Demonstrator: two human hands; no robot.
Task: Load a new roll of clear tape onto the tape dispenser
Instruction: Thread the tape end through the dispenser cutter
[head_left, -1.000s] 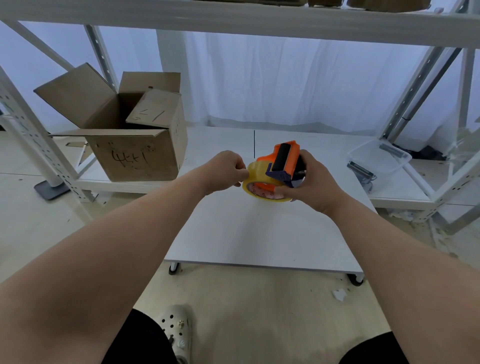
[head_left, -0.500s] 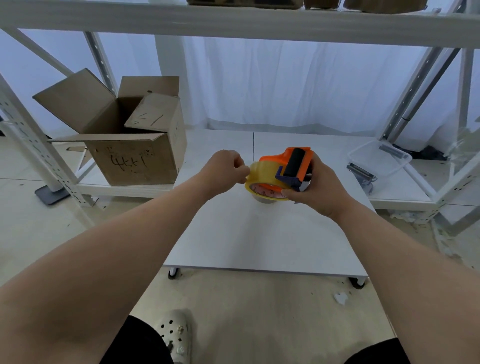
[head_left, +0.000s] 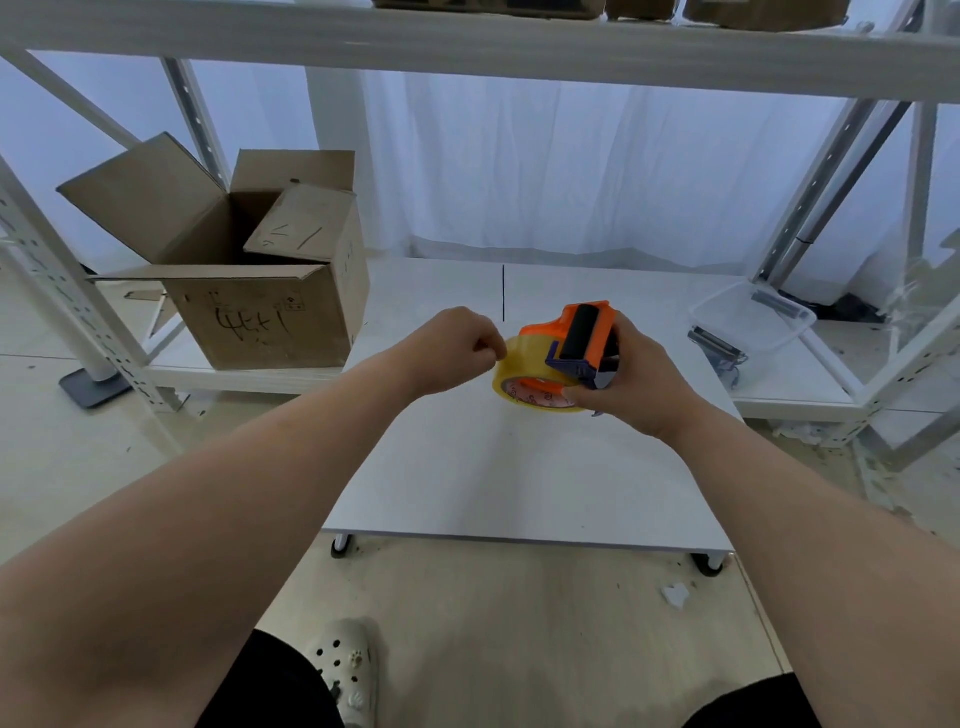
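Observation:
My right hand (head_left: 636, 387) grips an orange tape dispenser (head_left: 576, 338) with a black roller and a dark blue blade guard, held above the low white table (head_left: 519, 478). A yellowish clear tape roll (head_left: 524, 379) with a red-printed core sits in the dispenser. My left hand (head_left: 457, 345) is curled, its fingertips pinched at the left rim of the roll, touching the tape. Whether a loose tape end is between the fingers is too small to tell.
An open cardboard box (head_left: 249, 291) with handwriting stands on the low shelf at the left. A clear plastic tub (head_left: 748, 322) and a metal part (head_left: 719, 348) lie at the right. White rack posts (head_left: 67, 296) flank both sides, a shelf beam overhead.
The dispenser and roll have tilted slightly and shifted a little between frames. My left hand stays pinched at the roll's left rim.

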